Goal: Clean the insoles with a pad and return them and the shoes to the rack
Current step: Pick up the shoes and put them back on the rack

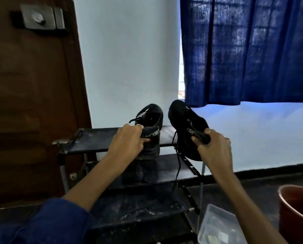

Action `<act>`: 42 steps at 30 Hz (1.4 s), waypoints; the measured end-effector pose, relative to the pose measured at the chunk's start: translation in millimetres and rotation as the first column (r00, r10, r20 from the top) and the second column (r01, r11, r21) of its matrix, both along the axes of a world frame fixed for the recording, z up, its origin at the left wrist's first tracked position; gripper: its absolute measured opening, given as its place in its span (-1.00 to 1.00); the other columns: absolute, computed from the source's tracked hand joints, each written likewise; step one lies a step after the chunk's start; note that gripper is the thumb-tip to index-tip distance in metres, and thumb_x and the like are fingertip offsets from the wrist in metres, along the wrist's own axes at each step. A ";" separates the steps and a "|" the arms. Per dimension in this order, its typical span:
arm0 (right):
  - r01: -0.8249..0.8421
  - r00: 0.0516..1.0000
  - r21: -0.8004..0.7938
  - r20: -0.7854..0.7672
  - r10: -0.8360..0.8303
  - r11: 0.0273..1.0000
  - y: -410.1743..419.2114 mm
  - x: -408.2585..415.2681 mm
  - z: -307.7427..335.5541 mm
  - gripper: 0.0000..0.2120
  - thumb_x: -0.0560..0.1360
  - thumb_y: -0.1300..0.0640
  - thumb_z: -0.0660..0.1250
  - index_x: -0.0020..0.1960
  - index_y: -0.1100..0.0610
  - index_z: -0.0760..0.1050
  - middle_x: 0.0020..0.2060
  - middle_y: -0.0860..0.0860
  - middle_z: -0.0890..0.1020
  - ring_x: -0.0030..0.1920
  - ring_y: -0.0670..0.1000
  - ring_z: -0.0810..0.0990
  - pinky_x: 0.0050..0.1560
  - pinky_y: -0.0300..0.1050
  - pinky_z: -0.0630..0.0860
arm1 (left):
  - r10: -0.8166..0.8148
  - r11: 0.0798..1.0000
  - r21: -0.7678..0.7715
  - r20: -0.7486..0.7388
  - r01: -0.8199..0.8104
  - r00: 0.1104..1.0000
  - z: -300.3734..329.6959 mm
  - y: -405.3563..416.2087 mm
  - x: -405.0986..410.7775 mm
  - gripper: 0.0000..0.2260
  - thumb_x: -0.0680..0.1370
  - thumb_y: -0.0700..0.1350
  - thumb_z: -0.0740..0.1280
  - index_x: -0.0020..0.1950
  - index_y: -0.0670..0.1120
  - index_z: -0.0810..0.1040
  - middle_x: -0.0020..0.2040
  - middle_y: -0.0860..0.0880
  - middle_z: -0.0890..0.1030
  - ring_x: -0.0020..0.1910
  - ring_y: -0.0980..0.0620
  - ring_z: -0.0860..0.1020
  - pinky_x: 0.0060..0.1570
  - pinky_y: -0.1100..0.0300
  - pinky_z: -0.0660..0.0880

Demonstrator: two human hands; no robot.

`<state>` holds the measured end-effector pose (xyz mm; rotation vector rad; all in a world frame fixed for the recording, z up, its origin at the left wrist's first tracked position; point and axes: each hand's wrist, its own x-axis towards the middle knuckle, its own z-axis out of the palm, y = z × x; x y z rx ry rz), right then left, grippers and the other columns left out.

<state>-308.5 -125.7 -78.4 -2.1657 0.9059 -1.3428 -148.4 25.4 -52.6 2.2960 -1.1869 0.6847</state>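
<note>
Left hand [129,138] grips the heel of the left shoe [151,124], toe up, over the rack's [94,140] top shelf near its front edge. Right hand [212,147] clasps the right shoe [186,120] past the rack's right edge, laces dangling, wall behind.

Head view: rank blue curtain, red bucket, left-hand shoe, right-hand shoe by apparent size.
1. blue curtain
2. red bucket, cropped and near the camera, so unsure
3. left-hand shoe and right-hand shoe: look alike, not ranked
</note>
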 end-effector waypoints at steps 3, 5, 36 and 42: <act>-0.065 0.996 0.004 -0.061 0.065 0.998 -7.4 43.6 10.7 -0.79 0.45 0.08 0.36 0.06 0.12 0.55 -0.17 0.17 0.65 -0.11 0.24 0.60 -0.24 -0.11 0.42 | 0.076 0.997 0.028 0.002 -0.076 0.997 6.3 5.9 27.3 -0.77 0.51 -0.01 0.36 0.07 -0.12 0.57 -0.04 -0.19 0.62 -0.01 -0.21 0.57 -0.07 0.02 0.50; -0.096 0.990 0.008 -0.105 0.096 0.995 -10.7 70.2 14.2 -0.78 0.45 0.09 0.35 0.07 0.12 0.55 -0.17 0.17 0.64 -0.11 0.22 0.60 -0.22 -0.08 0.46 | 0.118 0.992 0.049 -0.007 -0.118 0.993 7.9 9.0 41.6 -0.78 0.52 -0.04 0.36 0.08 -0.14 0.56 -0.03 -0.19 0.60 0.00 -0.21 0.57 -0.09 0.03 0.48; -0.106 0.939 -0.023 -0.331 0.093 0.994 -10.9 200.5 -0.5 -0.69 0.35 0.27 0.26 0.09 0.11 0.51 -0.03 0.18 0.62 0.01 0.28 0.56 -0.14 -0.02 0.42 | 0.165 0.983 0.090 -0.077 -0.158 0.983 -6.4 -22.6 136.8 -0.76 0.50 -0.15 0.39 0.14 -0.18 0.56 -0.07 -0.22 0.58 -0.03 -0.27 0.55 -0.11 -0.04 0.52; -0.155 0.924 0.027 -0.351 0.154 0.988 -17.9 199.0 -0.2 -0.72 0.44 0.06 0.34 0.13 0.09 0.44 0.00 0.15 0.61 0.04 0.25 0.55 -0.14 -0.03 0.39 | 0.146 0.989 0.050 -0.100 -0.142 0.984 -9.3 -22.7 133.7 -0.67 0.49 -0.12 0.41 0.22 -0.15 0.48 -0.06 -0.23 0.58 0.00 -0.28 0.55 -0.10 -0.08 0.53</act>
